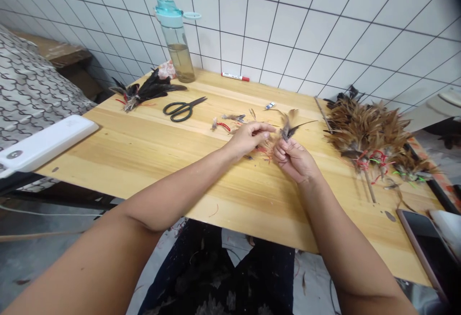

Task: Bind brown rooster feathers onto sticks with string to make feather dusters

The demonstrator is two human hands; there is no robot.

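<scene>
My right hand (293, 158) is closed around the stems of a small bunch of brown and black feathers (289, 127), which fan out above its fingers. My left hand (250, 137) lies just to the left with fingers pinched together beside the bunch; what they pinch is too small to name. A tangle of red thread (265, 151) lies on the wooden table (151, 147) between and under both hands. A few loose feathers (234, 118) rest just beyond my left hand.
Black scissors (183, 108) lie at centre left, a dark feather bundle (146, 91) and a water bottle (177, 41) behind them. A red marker (235, 77) lies by the tiled wall. Brown feather dusters (367, 130) pile up right. A phone (430, 248) and a white box (43, 143) sit at the table's edges.
</scene>
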